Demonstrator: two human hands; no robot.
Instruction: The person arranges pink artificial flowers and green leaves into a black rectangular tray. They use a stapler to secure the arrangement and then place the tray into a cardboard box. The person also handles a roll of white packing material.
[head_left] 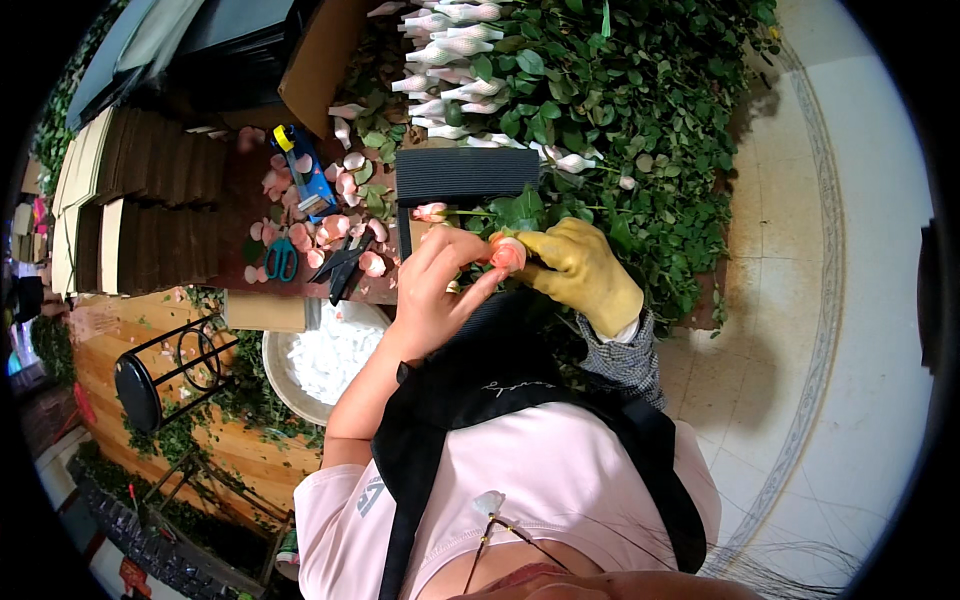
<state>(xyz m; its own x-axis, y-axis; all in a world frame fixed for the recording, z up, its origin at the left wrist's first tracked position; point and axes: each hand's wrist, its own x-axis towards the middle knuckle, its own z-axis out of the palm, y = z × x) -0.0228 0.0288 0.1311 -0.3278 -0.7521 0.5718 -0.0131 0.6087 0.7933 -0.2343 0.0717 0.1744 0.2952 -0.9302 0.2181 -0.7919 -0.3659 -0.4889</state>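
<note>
Between my hands is a pink-orange rose [508, 253]. My bare left hand [438, 285] pinches its bloom at the left side with thumb and fingertips. My right hand [588, 272], in a yellow rubber glove, closes round the rose just below the bloom; its stem is mostly hidden. Another pink rose [430, 212] lies just beyond my left hand, its stem pointing right. Behind that sits a black ribbed pad [467, 172]. Several roses in white net sleeves [450, 48] are stacked at the far side, next to a heap of leafy stems [640, 110].
Left on the table are black scissors [345, 264], teal-handled scissors [282, 260], a blue tape dispenser [308, 178] and loose petals [333, 230]. Cardboard stacks [150, 165] stand farther left. A tub of white net sleeves [335, 355] and a black stool [138, 392] are below.
</note>
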